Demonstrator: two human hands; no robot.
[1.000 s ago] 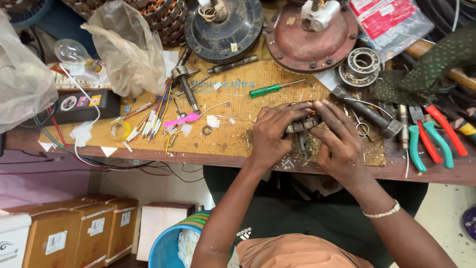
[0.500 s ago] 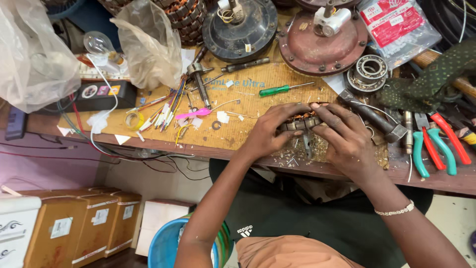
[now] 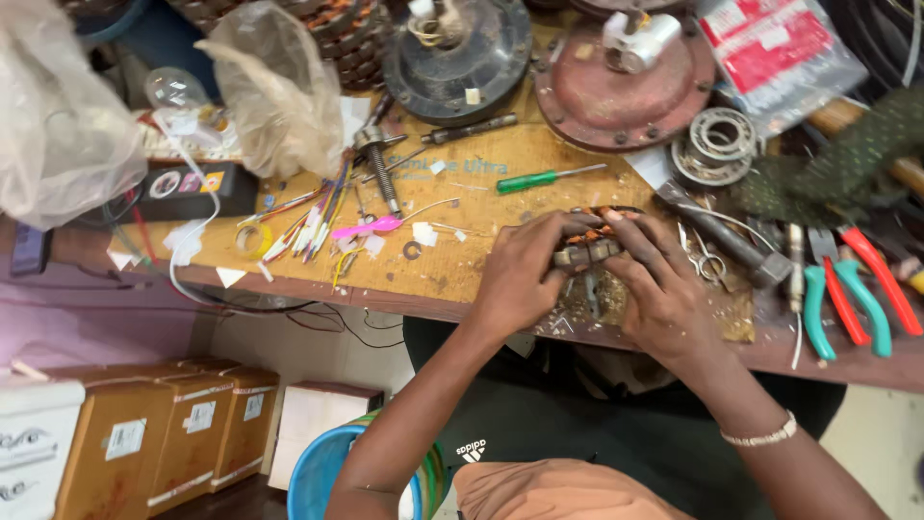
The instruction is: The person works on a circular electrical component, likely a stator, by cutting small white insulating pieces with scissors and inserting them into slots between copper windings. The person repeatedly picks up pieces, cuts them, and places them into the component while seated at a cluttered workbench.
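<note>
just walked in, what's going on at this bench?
A person has both hands on a small wound motor core at the front edge of a cluttered wooden bench. The left hand and right hand grip it from either side, fingers curled over it. A green screwdriver lies just behind; pliers lie to the right.

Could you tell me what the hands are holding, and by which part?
Both hands, left and right, grip a small motor winding, one at each end, fingers curled over its top.
</note>
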